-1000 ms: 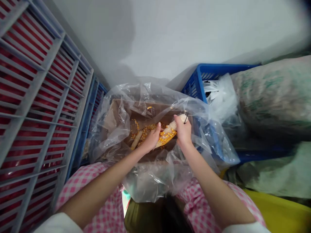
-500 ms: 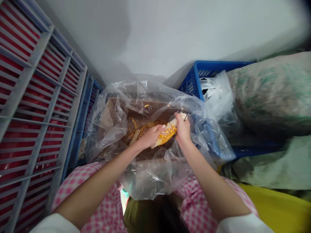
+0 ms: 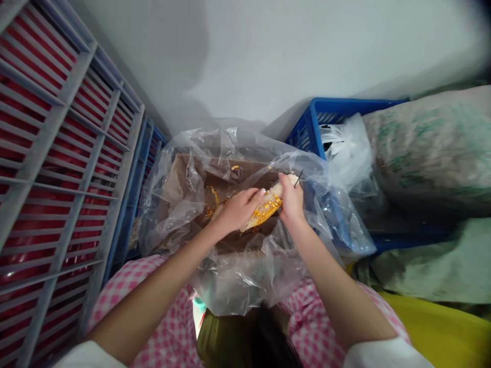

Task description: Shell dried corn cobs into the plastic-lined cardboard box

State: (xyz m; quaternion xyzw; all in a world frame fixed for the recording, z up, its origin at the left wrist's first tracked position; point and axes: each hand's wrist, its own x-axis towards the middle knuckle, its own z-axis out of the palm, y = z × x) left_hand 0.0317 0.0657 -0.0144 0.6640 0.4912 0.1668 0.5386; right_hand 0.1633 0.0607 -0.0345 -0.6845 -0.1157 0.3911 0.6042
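1. pale wall (image 3: pixel 268 61) fills the far side of the head view, the only one i have to work from. below it sits a cardboard box (image 3: pixel 215 164) lined with clear plastic (image 3: pixel 233 289), with a blue crate (image 3: pixel 316 125) just beside it on the right.
2. i see the corn cob (image 3: pixel 267 208) held over the box opening, its long axis slanting from lower left to upper right. yellow kernels line its near side; the far side is stripped pale.
3. the left hand (image 3: pixel 237 212) has its tips on the stripped stretch, and i judge it the better placed: the remaining rows lie just to its right and nearer, between the two hands.
4. the right hand (image 3: pixel 292 204) is clenched around the upper end, a thin dark stick (image 3: pixel 299 177) poking past its fingers. the left touches the lower part; whether its hidden fingers wrap underneath, i can't tell.
5. loose kernels (image 3: pixel 214 194) show in the box beyond the left hand.
6. against half a second ago, the left hand reaches further up the cob and hides more of those loose kernels; the right keeps the same end.
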